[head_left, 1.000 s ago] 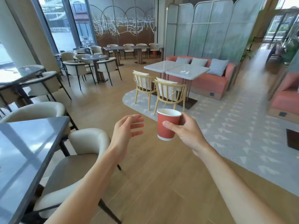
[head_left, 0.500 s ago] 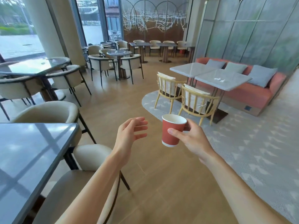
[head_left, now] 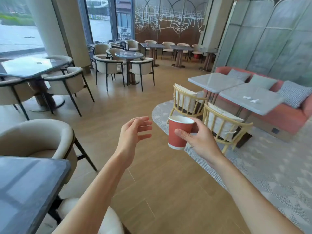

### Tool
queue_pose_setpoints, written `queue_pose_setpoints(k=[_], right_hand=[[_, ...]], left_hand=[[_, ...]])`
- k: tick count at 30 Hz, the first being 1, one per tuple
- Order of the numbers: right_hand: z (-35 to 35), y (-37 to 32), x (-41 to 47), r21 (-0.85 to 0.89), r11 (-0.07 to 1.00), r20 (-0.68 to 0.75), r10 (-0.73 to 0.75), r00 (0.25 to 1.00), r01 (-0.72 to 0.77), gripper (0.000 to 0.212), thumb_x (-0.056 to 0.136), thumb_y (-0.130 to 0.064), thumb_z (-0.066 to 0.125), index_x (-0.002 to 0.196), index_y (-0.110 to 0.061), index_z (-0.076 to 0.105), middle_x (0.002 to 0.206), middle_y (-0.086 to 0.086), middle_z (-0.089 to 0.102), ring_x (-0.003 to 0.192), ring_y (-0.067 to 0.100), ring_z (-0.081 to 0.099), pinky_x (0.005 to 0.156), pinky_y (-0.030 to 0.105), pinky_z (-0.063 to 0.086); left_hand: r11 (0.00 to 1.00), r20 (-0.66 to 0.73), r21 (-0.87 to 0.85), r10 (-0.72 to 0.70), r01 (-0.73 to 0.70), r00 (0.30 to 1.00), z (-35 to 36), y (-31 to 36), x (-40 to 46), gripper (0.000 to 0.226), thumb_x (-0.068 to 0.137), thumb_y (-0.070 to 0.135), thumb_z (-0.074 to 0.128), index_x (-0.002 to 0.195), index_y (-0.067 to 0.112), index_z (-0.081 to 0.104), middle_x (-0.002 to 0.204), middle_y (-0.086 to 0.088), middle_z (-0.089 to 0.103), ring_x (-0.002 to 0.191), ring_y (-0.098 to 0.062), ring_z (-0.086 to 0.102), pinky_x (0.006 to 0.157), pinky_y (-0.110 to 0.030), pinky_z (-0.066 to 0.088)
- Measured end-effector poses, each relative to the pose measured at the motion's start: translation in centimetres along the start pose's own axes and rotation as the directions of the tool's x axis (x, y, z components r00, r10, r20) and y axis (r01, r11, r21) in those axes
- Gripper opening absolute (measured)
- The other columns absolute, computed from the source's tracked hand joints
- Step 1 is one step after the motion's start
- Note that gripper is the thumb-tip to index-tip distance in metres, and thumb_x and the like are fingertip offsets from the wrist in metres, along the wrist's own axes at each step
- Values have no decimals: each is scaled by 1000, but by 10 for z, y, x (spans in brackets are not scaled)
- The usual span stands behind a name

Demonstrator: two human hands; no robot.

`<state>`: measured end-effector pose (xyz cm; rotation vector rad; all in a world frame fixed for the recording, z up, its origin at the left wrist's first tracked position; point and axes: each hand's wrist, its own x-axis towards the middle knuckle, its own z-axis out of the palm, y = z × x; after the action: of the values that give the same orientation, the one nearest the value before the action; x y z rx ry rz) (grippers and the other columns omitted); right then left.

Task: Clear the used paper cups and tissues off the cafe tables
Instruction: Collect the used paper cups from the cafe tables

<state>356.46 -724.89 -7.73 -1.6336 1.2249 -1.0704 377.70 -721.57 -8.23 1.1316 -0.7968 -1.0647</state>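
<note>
My right hand (head_left: 200,141) grips a red paper cup (head_left: 179,132) with a white rim, held upright above the wooden floor. My left hand (head_left: 133,132) floats just left of the cup with its fingers relaxed and holds nothing. White crumpled tissues (head_left: 250,99) lie on the grey square table (head_left: 239,97) in front of the pink sofa. A small red cup (head_left: 147,44) stands on a dark table (head_left: 152,45) at the back. Something pale lies on the round glass table (head_left: 129,54).
A dark table (head_left: 22,191) and cream armchairs (head_left: 38,141) are close on my left. Two yellow wooden chairs (head_left: 221,122) stand just beyond the held cup, on a grey rug (head_left: 270,166). A glass table (head_left: 32,66) with chairs sits far left. Wooden floor runs ahead.
My view has swung left, so the sofa tables slid toward the right and the window tables came into view. Both hands kept their pose, the right one still holding the cup.
</note>
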Motion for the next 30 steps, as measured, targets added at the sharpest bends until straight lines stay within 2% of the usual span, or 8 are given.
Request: queue_pose_setpoints(k=[7,9,11,14,16,21,27,30], right_hand=[[58,19,156,7,1000,67,-16,998,16,65,75,-48,84,129,-24,59,117,-8,71,108,7,68,100,40,54],[75,27,211,-21,998,92,-50,994,52,68,74,-46,85,132,-22,57,118,-7,70,110,9,66,101,40,52],[89,36,270,-54,993,118,-98,988,105,69,76,-43,84,135,-21,55,121,-7,68,111,8,63,99,33,51],[102,43,355,-48,991,153,-115,982,123,62,81,-30,84,135,-20,54,118,-10,66,103,-3,60,83,12,48],[109,47,408,-52,990,169,-123,978,133,61,80,-28,84,133,-21,54,117,-11,65,100,-7,59,76,7,46],[129,50,517,-10,992,173,-120,978,123,60,79,-25,85,130,-22,54,109,-18,62,94,-8,58,72,5,46],[165,67,637,-7,992,182,-119,976,123,59,77,-25,87,125,-24,54,106,-20,62,93,-8,58,73,4,45],[188,84,703,-9,994,160,-105,982,108,60,76,-25,88,126,-22,56,107,-19,64,90,-14,59,71,2,44]], left_hand=[[1000,-103,-10,13,-14,995,-27,-14,141,26,101,13,48,108,5,72,108,-16,74,97,-24,71,91,-48,59],[1000,-146,-2,13,-13,989,-31,-15,191,26,101,13,48,109,4,72,110,-17,74,98,-24,70,92,-48,58],[1000,-176,9,23,-22,984,-33,-17,243,26,100,13,48,110,3,71,113,-19,73,98,-25,70,92,-49,57],[999,-214,26,31,-26,976,-30,-8,320,25,100,13,50,108,3,71,112,-20,73,97,-26,69,93,-50,56],[999,-232,34,43,-36,972,-26,-1,367,25,99,14,51,108,3,72,110,-18,73,97,-26,69,92,-50,56],[997,-259,67,41,-24,965,-19,15,467,24,100,14,50,107,4,72,104,-13,74,97,-26,69,92,-48,57],[991,-262,132,47,-12,964,-30,13,598,26,101,14,49,108,5,72,108,-15,74,106,-31,69,93,-48,57],[991,-243,136,38,-5,969,-38,5,673,26,101,14,49,107,6,73,109,-15,74,100,-27,70,92,-46,57]])
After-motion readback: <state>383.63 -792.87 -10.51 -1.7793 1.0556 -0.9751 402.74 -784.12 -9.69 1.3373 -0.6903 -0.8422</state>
